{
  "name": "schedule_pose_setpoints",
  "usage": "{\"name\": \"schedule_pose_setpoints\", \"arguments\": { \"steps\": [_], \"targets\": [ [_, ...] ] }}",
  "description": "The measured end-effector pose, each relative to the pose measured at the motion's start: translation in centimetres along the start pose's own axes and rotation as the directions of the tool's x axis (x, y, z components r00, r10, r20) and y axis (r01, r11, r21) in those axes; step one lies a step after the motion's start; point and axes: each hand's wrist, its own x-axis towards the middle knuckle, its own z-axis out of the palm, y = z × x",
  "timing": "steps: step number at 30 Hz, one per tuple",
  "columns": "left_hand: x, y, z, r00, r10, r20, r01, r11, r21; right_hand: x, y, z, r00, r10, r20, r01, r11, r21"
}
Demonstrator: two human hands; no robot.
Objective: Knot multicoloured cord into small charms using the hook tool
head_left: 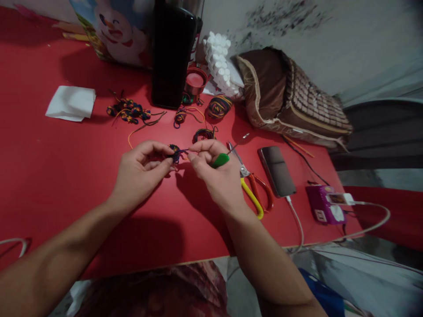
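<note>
- Yarn piece [174,154], dark blue with a little orange: stretched between both hands over the red table [42,176]; stitches too small to read.
- Left hand [142,171]: thumb and fingers pinching the piece's left side.
- Right hand [216,174]: thumb and forefinger closed on strands at the piece's right end.
- Green-handled tool [220,160]: handle tucked in right hand, thin shaft slanting up and right, away from the yarn.
- Scissors [253,200]: just beside right hand, one handle yellow, one red.
- Beyond the hands: coil [194,136] near right fingertips; ball [220,107] behind it; small bundle [180,116] left of the ball; knotted heap [128,111] farther left, tails loose.
- White paper [71,103]: left of the heap.
- Black slab [173,57]: upright behind the bundle.
- Phone [276,171]: right of scissors, white cable [299,222] attached.
- Purple socket box [319,204]: near table's right edge.
- Brown bag [297,97]: back right, by the wall.
</note>
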Motion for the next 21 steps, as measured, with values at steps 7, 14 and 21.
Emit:
{"name": "schedule_pose_setpoints", "arguments": {
  "steps": [7, 14, 21],
  "targets": [
    [0.3, 0.2, 0.0, 0.988, -0.145, 0.060, 0.151, 0.982, -0.116, 0.1, 0.7, -0.2, 0.992, -0.123, 0.031, 0.126, 0.979, -0.160],
    [0.4, 0.2, -0.2, 0.992, -0.102, 0.069, 0.107, 0.992, -0.062, 0.4, 1.6, -0.1, 0.988, -0.110, 0.110, 0.132, 0.968, -0.213],
    [0.7, -0.4, -0.5, 0.985, -0.156, 0.068, 0.164, 0.979, -0.118, 0.3, 1.9, -0.1, 0.991, -0.070, 0.114, 0.096, 0.967, -0.236]
  ]
}}
